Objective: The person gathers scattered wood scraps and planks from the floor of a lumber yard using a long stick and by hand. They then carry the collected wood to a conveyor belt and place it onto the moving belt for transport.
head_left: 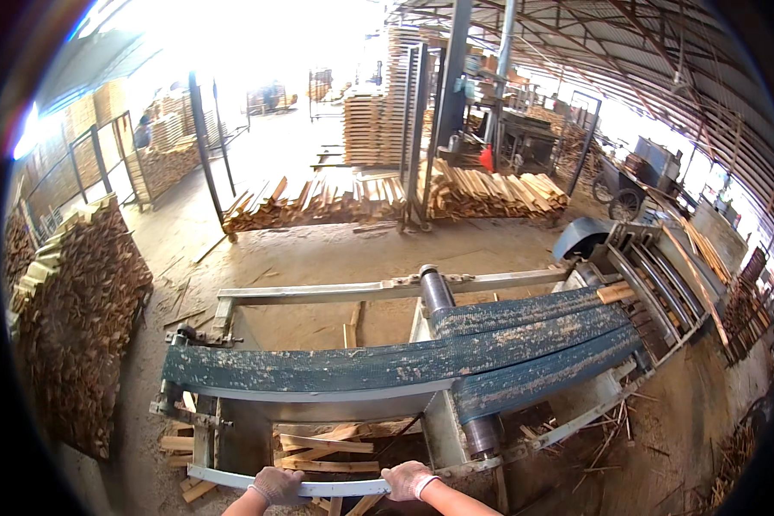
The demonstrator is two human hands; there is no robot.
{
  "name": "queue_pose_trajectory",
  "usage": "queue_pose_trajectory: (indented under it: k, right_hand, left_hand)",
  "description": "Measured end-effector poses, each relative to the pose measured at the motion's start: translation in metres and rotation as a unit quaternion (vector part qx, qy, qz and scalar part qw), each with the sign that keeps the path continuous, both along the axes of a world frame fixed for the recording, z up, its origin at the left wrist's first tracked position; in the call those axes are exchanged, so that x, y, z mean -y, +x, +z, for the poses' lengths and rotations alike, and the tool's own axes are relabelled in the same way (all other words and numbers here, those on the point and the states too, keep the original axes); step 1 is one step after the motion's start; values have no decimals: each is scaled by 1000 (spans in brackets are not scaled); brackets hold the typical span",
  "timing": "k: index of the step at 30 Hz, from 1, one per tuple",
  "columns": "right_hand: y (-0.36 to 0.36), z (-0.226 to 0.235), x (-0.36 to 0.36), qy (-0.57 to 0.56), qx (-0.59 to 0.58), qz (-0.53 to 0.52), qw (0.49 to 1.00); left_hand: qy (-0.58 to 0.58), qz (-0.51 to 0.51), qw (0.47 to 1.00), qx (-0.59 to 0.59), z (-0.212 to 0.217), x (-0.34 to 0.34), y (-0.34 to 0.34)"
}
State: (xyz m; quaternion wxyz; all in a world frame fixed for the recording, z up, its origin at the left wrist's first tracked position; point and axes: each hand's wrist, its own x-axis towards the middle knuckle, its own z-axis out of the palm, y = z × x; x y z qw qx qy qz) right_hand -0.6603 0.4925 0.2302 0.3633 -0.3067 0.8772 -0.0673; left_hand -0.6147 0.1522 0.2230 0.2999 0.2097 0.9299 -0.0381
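I have two hands here, both in light gloves: my left hand (278,486) and my right hand (409,480), set apart on one pale metal rail (335,488) at the near side of a conveyor frame. The fingers of each curl closed over it; how tightly they press, I cannot tell. The rail runs between my hands and on past the left one.

Beyond it I count three green belts: one long middle belt (318,368) and two shorter ones, a far belt (516,313) and a near belt (559,371), flanking its right part. Two rollers show, a far roller (437,292) and a near roller (482,436). At least one short wood piece (615,292) lies at the right end of the belts.

Loose slats (331,466), overlapping too much to count, lie under the frame just ahead of my hands. Past the conveyor, upright metal posts (414,129) stand beside two low slat piles (314,202). A two-wheeled cart (615,182) stands at the right, its load unclear.
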Motion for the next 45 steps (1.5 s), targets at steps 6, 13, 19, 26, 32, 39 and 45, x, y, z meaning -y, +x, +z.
queue_pose_trajectory:
  k: [6,13,19,26,32,39,45]
  right_hand:
    - [0,-3,-5,3,-20,9,1000]
    - [2,15,1,22,-27,20,999]
    - [0,5,-1,18,-42,23,999]
    - [1,-3,1,53,-43,16,998]
    - [3,-5,2,39,-70,24,997]
    - [3,-3,3,43,-69,29,996]
    - [3,9,6,42,-61,19,997]
  left_hand:
    - [11,10,999,33,14,-6,-1]
    - [34,11,999,-4,-9,2,4]
    - [80,12,996,-28,6,2,6]
    - [82,18,996,-11,17,-2,3]
    - [99,15,995,-25,3,5,7]
    - [93,15,995,-26,7,4,4]
    - [60,24,998,-8,22,-1,3]
